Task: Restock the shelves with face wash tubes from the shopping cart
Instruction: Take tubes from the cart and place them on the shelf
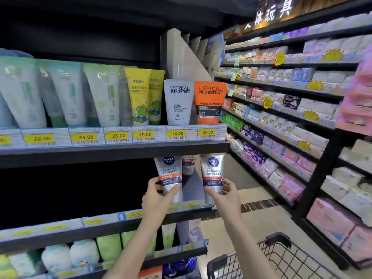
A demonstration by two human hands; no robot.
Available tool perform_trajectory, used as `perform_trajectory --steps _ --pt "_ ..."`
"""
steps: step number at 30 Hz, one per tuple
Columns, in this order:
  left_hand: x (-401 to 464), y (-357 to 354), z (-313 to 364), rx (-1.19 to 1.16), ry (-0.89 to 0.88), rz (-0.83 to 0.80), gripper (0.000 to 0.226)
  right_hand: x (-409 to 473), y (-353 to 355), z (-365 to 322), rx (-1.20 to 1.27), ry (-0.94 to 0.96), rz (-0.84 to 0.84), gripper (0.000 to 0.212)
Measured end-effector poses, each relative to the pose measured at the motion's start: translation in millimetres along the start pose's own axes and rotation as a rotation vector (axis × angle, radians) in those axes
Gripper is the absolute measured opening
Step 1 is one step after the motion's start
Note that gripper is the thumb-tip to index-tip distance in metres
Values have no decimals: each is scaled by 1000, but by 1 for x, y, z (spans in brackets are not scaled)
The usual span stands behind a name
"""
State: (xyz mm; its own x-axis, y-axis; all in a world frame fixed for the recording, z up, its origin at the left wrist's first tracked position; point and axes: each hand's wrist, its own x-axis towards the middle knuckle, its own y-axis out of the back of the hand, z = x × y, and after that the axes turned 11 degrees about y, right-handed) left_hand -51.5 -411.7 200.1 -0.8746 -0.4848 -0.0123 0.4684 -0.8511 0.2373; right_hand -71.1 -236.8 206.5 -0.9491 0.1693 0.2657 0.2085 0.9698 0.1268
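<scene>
- The upper black shelf (120, 153) carries, from its left end, a row of pale green and white tubes (66, 95), then two yellow tubes printed with a green cartoon frog (138, 97), then a grey L'Oreal tube (178, 101) touching an orange L'Oreal tube (209, 101) at the shelf's right end.
- Below it, the middle black shelf (112, 222) looks dark and bare along its left stretch, though the shadow there is deep enough that I cannot be sure nothing sits at the back.
- The left hand (159, 195) grips a silver Nivea Men oil-control tube with an orange band (170, 178) around its lower half, thumb across the front and fingers curled behind, holding it upright at the shelf's front edge.
- Between the two held tubes, a similar silver tube (188, 165) stands further back on the shelf.
- The right hand (224, 195) holds a second matching silver Nivea tube (213, 176) the same way, low on its body.
- These soft plastic tubes should be light, glossy and a little slippery; the body dents under a squeeze, so a hold low down near the stiffer cap end seems safest for standing them up.
- At lower right, the black wire shopping cart (281, 256) waits just beside the person; its contents are out of view.
</scene>
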Motion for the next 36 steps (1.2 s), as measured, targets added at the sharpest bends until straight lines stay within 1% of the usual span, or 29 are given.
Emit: perform_trajectory --steps 5,7,12,20,26,36 --pt "28 1 -3 25 15 43 57 35 -23 9 -119 36 -38 55" --pt "35 1 -7 22 9 59 59 43 -32 11 -155 47 -64 52" --pt "44 1 -12 17 -6 75 60 57 -51 14 -248 63 -118 54" --pt "47 -1 -14 34 -32 75 62 82 -71 20 -459 17 -161 55" --pt "46 0 -14 59 -47 73 63 82 -75 27 -530 1 -192 56" --pt "47 3 -16 121 -11 48 66 84 -76 28 -517 -30 -228 58"
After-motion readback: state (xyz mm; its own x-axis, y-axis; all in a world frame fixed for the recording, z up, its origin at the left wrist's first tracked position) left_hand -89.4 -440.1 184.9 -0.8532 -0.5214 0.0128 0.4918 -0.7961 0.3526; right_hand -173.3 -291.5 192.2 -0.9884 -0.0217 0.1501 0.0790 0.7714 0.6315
